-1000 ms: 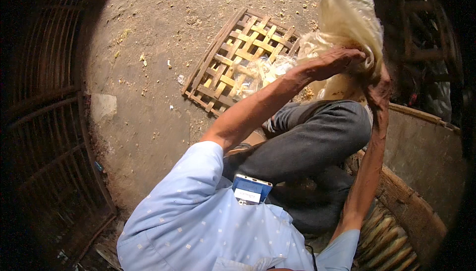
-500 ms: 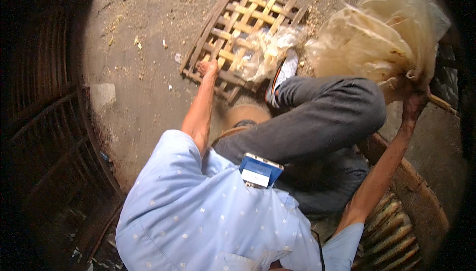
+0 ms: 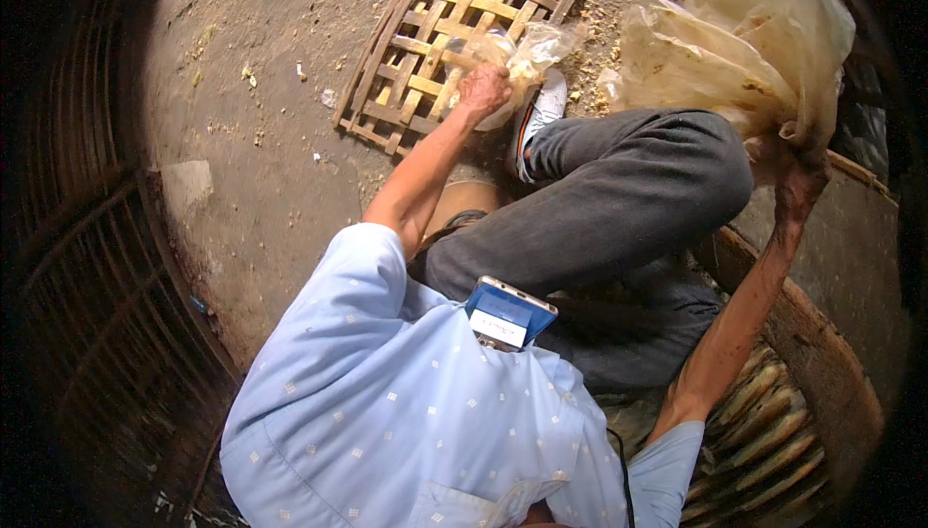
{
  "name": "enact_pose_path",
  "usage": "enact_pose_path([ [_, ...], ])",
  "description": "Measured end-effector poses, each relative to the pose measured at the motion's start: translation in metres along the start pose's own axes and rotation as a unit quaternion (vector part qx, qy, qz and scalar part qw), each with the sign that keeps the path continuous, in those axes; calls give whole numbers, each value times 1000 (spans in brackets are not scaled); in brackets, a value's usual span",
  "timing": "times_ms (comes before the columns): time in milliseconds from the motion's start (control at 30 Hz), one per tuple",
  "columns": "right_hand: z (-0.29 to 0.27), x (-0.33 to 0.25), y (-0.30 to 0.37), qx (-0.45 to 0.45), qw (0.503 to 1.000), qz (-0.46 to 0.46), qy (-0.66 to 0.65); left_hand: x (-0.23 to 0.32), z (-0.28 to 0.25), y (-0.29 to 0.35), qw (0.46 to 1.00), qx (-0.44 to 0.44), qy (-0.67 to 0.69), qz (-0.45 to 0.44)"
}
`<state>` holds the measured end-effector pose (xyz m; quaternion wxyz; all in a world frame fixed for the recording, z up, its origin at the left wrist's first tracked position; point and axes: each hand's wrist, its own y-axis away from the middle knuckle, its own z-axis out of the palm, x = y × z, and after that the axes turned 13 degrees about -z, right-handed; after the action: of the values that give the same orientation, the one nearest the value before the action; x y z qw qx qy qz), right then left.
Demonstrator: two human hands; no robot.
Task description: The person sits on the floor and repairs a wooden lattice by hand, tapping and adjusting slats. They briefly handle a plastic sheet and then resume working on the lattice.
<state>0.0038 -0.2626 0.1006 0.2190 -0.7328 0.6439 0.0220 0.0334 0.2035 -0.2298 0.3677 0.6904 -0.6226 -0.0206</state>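
A woven bamboo lattice panel [image 3: 422, 45] lies on the ground ahead of me. Over its near right part rests a small crumpled clear plastic bag [image 3: 543, 48]. My left hand [image 3: 483, 90] is on that bag, its fingers curled and closed on the thin plastic; the fingertips are partly hidden. Off to the right, my right hand [image 3: 800, 185] is wrapped round the gathered lower end of a large yellowish translucent plastic sack [image 3: 744, 55]. The sack bulges upward beyond the hand, with brown stains on its folds.
My bent leg in dark trousers [image 3: 628, 199] and a shoe [image 3: 543, 113] lie between the hands. Slatted dark woodwork [image 3: 87, 238] stands at the left. A curved wooden edge [image 3: 812, 335] runs by my right arm. Yellowish scraps litter the ground [image 3: 261, 35].
My left hand has left the lattice's near left edge and moved right and away onto the small clear bag. My right hand still grips the large sack.
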Motion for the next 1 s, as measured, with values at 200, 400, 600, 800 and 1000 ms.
enact_pose_path([
  [200,33,-64,-24,-17,993,-45,-111,112,-84,-1,932,135,305,141],
  [400,89,-79,-48,-70,996,-46,-36,265,-129,21,794,-102,489,347],
  [600,91,-12,-45,32,993,-111,-15,196,-145,41,797,29,545,257],
  [800,19,4,-46,54,924,-209,317,-150,9,20,761,140,435,-461],
  [1000,7,7,-30,69,967,-72,233,-173,54,46,695,93,476,-532],
])
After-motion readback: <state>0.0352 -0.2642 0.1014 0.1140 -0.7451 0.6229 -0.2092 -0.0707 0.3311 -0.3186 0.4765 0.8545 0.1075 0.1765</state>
